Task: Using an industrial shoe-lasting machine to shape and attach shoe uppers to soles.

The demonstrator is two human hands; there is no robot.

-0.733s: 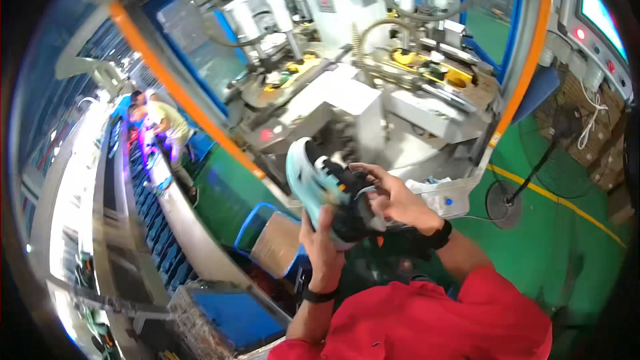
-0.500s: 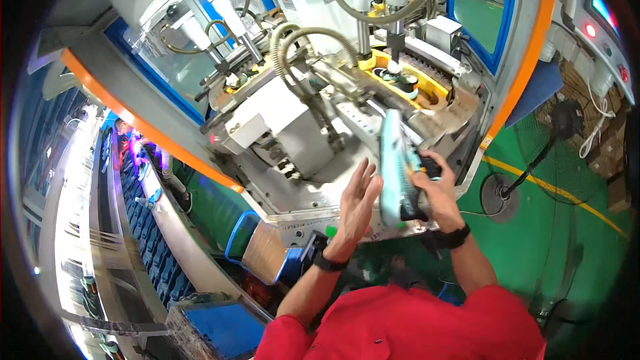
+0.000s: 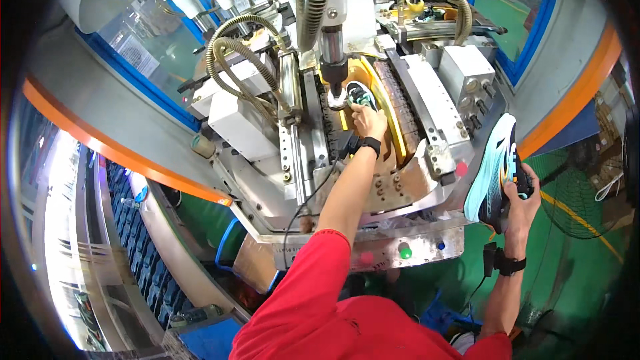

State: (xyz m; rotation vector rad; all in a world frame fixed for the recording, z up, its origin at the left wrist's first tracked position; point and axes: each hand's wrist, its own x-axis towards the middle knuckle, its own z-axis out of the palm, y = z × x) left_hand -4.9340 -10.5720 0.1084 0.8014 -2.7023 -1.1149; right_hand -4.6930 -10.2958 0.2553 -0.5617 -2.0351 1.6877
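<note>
My right hand (image 3: 523, 200) is closed around a running shoe (image 3: 495, 173) with a light-blue sole and a dark upper. It holds the shoe on edge, off to the right of the machine's front plate. Farther in, my left hand (image 3: 369, 123) reaches into the middle press station, fingers curled at the near end of a second shoe (image 3: 361, 93), dark and teal. That shoe lies between yellow-edged side pads (image 3: 390, 110), beside a vertical press rod (image 3: 334, 67). My fingertips are partly hidden against it.
Dark ridged jaws and metal rails (image 3: 297, 140) flank the station. Corrugated hoses (image 3: 233, 47) loop nearby. A white box with knobs (image 3: 460, 77) stands on the right. The machine's orange-edged frame (image 3: 133, 153) curves around both sides. A conveyor (image 3: 143, 240) runs at left; a fan (image 3: 577, 190) stands at right.
A press station has swung round to the middle front. My left hand has moved from beside the held shoe into that station. My right hand has carried its shoe to the right.
</note>
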